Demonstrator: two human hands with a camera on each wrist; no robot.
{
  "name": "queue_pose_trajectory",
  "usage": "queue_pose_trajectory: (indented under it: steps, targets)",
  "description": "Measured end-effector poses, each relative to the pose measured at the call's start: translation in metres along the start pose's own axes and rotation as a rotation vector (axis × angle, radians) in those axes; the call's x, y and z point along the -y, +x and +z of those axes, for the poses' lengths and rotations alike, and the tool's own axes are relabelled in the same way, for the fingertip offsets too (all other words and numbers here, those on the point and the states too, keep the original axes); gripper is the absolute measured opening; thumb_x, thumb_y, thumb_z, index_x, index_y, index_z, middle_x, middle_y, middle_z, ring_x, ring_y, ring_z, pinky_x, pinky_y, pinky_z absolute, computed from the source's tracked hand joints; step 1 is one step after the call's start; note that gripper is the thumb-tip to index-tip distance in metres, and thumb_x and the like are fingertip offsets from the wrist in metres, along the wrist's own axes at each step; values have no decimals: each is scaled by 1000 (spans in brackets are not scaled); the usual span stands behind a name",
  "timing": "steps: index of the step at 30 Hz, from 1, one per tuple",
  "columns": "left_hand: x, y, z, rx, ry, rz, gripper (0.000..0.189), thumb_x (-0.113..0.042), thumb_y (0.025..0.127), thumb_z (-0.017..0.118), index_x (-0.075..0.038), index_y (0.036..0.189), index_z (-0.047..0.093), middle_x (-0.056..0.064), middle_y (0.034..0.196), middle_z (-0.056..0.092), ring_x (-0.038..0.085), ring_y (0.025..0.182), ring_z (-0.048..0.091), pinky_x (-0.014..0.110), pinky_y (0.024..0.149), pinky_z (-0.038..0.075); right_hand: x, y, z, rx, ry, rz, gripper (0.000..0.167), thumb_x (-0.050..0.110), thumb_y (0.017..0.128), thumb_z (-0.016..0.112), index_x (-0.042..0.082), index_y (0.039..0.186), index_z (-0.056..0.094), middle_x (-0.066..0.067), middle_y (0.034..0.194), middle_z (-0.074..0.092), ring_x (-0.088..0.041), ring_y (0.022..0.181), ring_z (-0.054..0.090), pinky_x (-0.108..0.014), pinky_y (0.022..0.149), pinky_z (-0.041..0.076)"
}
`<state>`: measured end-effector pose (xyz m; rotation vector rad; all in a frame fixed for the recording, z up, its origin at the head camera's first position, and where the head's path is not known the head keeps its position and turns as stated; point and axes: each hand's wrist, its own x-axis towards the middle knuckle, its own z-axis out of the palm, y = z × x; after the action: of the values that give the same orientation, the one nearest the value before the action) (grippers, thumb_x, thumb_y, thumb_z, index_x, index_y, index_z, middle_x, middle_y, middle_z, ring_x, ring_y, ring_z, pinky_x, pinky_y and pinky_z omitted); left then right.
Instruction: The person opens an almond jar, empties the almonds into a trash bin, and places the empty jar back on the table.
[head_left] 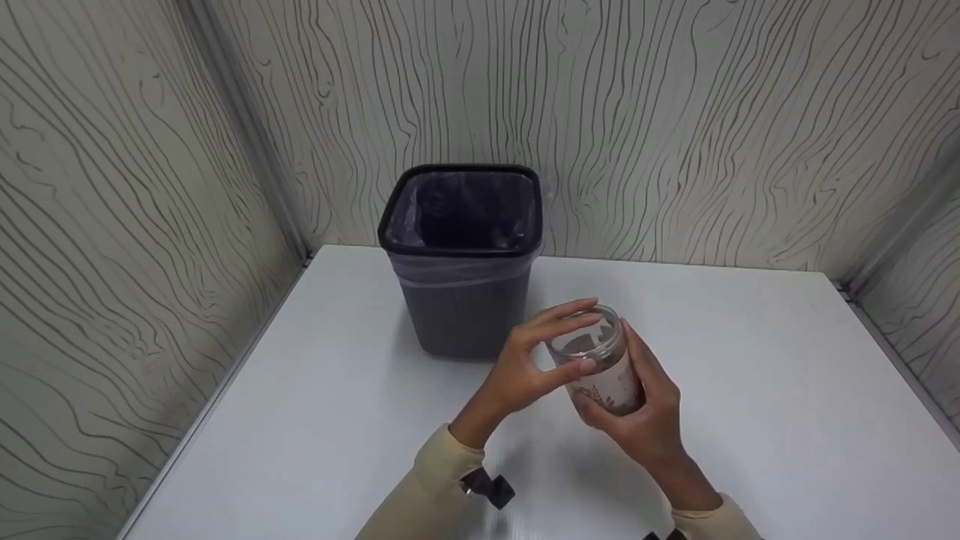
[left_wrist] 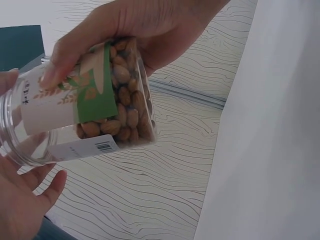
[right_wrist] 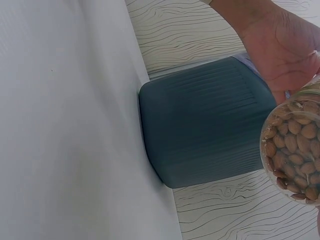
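A clear plastic jar of almonds [head_left: 611, 384] is held tilted above the table, its mouth end uppermost in the head view. My right hand [head_left: 654, 420] grips the jar's body from the right, thumb at the front. My left hand [head_left: 525, 367] spans the jar's top, thumb on the near rim and fingers across the far side. In the left wrist view, a printed green and beige label [left_wrist: 97, 90] wraps the jar, with almonds [left_wrist: 127, 95] toward its base. The right wrist view shows the almonds through the round bottom.
A dark grey bin [head_left: 465, 304] with a clear liner [head_left: 450, 268] stands on the white table [head_left: 712, 360], behind and left of the jar. Wood-grain patterned panels [head_left: 637, 127] close in the back and both sides.
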<state>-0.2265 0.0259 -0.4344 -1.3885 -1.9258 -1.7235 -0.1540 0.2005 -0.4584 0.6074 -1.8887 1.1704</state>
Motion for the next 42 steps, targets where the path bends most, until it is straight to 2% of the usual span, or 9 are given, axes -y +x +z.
queue_pose_trajectory:
  steps: [6,19,30,42]
  targets:
    - [-2,0,1,-16,44,2,45,-22,94,75,-10,136,65,4,150,53,20,140,47,44,113,40,-13,-6,1,-1,-16,8,103,-6,56,88,-13,147,41,-31,139,54,-12,120,58,-18,101,44]
    - [-11,0,4,-58,127,-7,45,-24,93,76,-13,136,66,4,149,54,19,138,48,43,111,43,14,6,-1,-4,21,-2,97,-10,57,84,-17,144,42,-35,136,55,-11,118,59,-17,97,46]
    - [-20,-1,7,-104,241,-76,44,-35,93,75,-19,134,68,0,146,56,14,137,49,42,110,43,15,7,0,0,10,-9,96,-10,57,84,-18,143,42,-36,136,55,-10,118,58,-16,98,46]
    - [-24,-1,7,-119,296,-91,44,-38,93,75,-21,133,69,1,145,58,13,136,49,44,109,43,13,7,0,-1,-12,-21,96,-7,57,86,-17,143,44,-34,135,56,-10,117,58,-16,99,45]
